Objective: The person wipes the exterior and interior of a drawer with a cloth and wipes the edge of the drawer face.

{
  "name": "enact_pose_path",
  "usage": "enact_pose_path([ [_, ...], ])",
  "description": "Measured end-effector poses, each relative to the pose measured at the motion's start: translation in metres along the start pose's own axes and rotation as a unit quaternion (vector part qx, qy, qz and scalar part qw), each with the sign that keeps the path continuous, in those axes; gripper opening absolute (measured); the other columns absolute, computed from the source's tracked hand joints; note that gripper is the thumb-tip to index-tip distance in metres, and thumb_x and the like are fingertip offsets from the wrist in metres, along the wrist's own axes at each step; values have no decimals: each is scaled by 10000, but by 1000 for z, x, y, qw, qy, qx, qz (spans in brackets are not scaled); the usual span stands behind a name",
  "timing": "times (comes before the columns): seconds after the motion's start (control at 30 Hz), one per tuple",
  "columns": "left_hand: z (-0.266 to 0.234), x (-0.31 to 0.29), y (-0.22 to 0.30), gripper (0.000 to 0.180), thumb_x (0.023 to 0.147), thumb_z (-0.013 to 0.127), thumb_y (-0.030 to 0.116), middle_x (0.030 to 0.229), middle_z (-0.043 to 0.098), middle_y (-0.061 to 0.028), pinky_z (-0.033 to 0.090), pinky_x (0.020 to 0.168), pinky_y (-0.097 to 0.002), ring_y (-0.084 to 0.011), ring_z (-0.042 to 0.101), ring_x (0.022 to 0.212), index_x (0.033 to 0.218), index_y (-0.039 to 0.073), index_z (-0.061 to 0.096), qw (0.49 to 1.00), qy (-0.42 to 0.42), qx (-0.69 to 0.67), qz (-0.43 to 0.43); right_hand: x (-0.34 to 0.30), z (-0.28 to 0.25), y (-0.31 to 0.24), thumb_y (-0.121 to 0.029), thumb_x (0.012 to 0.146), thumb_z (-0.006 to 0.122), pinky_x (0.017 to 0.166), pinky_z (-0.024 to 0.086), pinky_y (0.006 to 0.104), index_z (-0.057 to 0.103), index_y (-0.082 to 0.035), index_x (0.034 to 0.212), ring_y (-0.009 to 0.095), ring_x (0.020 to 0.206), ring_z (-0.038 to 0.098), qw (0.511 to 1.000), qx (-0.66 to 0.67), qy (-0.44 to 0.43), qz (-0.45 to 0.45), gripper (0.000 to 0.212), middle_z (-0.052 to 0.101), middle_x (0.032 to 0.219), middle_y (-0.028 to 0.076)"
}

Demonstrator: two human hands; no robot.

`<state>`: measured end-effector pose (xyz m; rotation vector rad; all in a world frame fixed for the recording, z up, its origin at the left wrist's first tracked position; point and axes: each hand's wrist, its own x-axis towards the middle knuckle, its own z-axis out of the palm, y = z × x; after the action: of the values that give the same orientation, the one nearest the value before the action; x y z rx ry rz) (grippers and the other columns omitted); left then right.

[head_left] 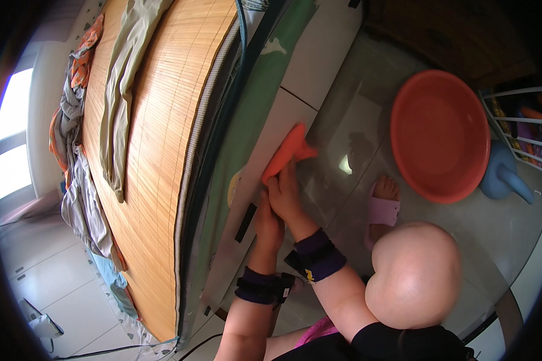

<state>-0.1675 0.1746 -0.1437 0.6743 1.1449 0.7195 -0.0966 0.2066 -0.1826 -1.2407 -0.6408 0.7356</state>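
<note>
My right hand is closed on an orange-red cloth, which lies against the pale side panel of a bed. The cloth's far end is smeared by motion. Just below and touching the right hand is my left hand, its fingers stretched up along the panel; their tips are partly hidden by the right hand. Nothing shows in the left hand. Dark bands wrap both wrists. A black slot in the panel is beside the left hand.
The bed carries a bamboo mat, beige trousers and heaped clothes. Right of me, a red basin stands on the tiled floor, with a blue plastic object and a white rack beside it. My foot wears a pink slipper.
</note>
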Motion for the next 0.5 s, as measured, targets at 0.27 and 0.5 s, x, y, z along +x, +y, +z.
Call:
enact_pose_path([
  [0.27,-21,-13,-26,470,974,230,309,1343,353,-113,251,1028,-326,-204,335,1242,1339,19,287,995,86,30,-51,-68,9,39,-34,767,466,907,329,422,363,12,1158,387,1059,393,983,-3,-47,177,407,384,1129,206],
  [0.5,-16,-46,0,485,969,236,332,1344,350,-127,299,1010,-347,-232,376,1217,1346,28,268,996,68,-60,13,-60,30,-23,6,738,468,840,375,406,393,4,1117,380,1016,424,994,30,12,109,386,410,1072,191],
])
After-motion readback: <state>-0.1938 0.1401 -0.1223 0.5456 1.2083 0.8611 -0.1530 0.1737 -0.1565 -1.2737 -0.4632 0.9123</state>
